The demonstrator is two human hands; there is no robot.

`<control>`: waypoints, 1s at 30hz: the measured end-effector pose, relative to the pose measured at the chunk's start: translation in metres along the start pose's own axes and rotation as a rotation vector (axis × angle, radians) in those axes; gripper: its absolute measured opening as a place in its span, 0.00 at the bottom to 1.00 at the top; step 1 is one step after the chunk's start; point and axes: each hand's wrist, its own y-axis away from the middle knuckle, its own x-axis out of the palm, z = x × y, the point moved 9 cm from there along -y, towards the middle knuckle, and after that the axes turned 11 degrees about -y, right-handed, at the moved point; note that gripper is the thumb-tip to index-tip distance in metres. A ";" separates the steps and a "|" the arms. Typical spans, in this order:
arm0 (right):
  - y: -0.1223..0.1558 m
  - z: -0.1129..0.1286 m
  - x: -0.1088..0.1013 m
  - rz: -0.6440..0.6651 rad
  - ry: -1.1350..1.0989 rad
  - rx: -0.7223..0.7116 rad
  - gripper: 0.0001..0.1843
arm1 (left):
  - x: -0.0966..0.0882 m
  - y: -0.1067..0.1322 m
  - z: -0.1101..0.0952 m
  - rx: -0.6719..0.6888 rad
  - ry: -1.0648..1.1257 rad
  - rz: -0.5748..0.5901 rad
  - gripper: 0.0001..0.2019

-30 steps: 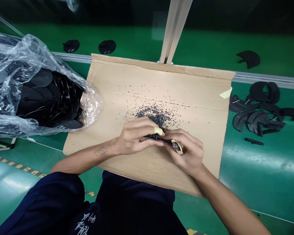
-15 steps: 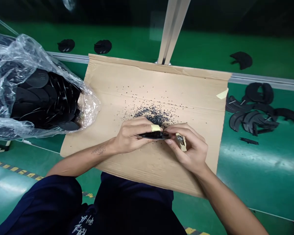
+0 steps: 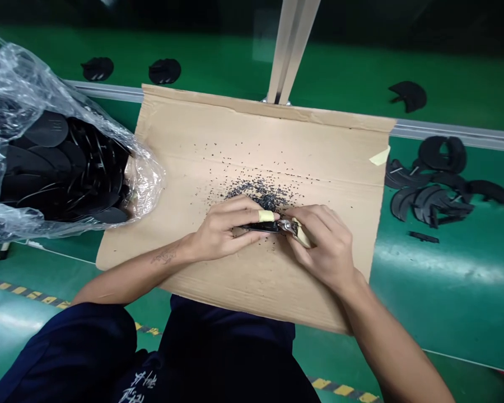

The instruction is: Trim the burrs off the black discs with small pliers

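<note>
My left fingers [image 3: 229,217] are closed round a thin black part [image 3: 261,226], seen from the head view, with a yellow-taped finger [image 3: 266,216] along its top and my thumb beneath. My right fingers [image 3: 321,224] are wrapped round the nippers [image 3: 287,225], whose pale handle sits in my grip and whose metal head is right at the part's right end. Whether the blades bite or only rest there, I cannot tell.

The part is held up over the cardboard [image 3: 185,123], nearly edge-on to me, just on my side of the scattered black chips [image 3: 262,190]. I judge it light and fairly stiff, likely moulded plastic with a smooth face that could slide under dry skin. The flat body is where I would pinch it, thumb against fingers, leaving the end by the nippers free; a thin edge may flex or snap if squeezed alone. The nippers feel the heavier of the two, I would guess, and are best taken by the handle, clear of the head.

Left of the cardboard, a clear bag [image 3: 12,73] holds many black discs [image 3: 46,129]; to the right, curved pieces [image 3: 432,204] lie in a loose heap on the green table [image 3: 428,296]
</note>
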 end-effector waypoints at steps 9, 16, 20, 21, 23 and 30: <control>0.002 0.003 -0.001 0.026 0.133 -0.037 0.10 | 0.003 0.000 -0.001 0.030 0.008 0.035 0.16; 0.002 0.013 -0.006 0.003 0.340 -0.125 0.07 | 0.006 0.000 -0.001 0.043 0.053 0.056 0.13; 0.004 0.011 -0.005 0.011 0.130 -0.081 0.09 | 0.008 0.000 -0.002 0.035 0.085 0.068 0.13; 0.004 0.008 -0.004 0.015 0.054 -0.053 0.10 | 0.008 0.000 -0.002 0.031 0.082 0.067 0.13; 0.004 0.002 -0.002 0.008 -0.033 -0.003 0.11 | 0.006 0.000 -0.001 0.007 0.053 0.052 0.13; 0.003 -0.008 0.003 0.017 0.192 0.031 0.11 | 0.006 0.001 -0.003 0.007 -0.063 0.058 0.12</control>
